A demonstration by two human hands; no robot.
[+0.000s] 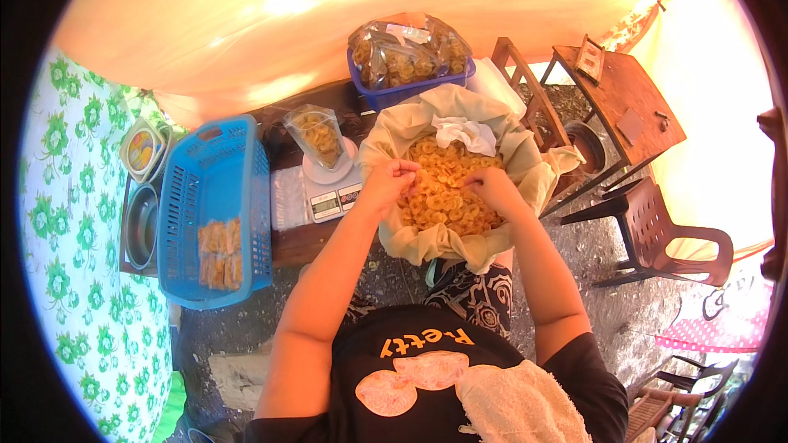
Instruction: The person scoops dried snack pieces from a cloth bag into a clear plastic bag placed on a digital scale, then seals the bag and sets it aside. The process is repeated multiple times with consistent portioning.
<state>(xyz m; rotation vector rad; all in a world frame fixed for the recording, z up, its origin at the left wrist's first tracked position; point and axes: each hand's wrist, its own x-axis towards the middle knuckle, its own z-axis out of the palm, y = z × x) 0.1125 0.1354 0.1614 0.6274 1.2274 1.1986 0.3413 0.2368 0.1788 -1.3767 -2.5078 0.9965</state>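
A large cloth-lined basin (525,166) in front of me is filled with thin golden-yellow chips (443,197). At its left side my left hand (391,184) reaches over the chips with thumb and fingertips pinched together; anything between them is too small to make out. My right hand (495,189) is at the right side of the pile, fingers curled down among the chips, and their tips are partly hidden. A crumpled white cloth (466,134) lies at the far edge of the chips. Left of the basin, a clear pouch of chips (318,138) stands on a kitchen scale (335,197).
At left, a blue plastic basket (215,135) holds packed pouches (219,254). Flat clear bags (288,198) lie beside the scale. Behind stands a dark blue basket (410,95) of filled bags. A brown plastic chair (657,234) and wooden table (632,98) are at right.
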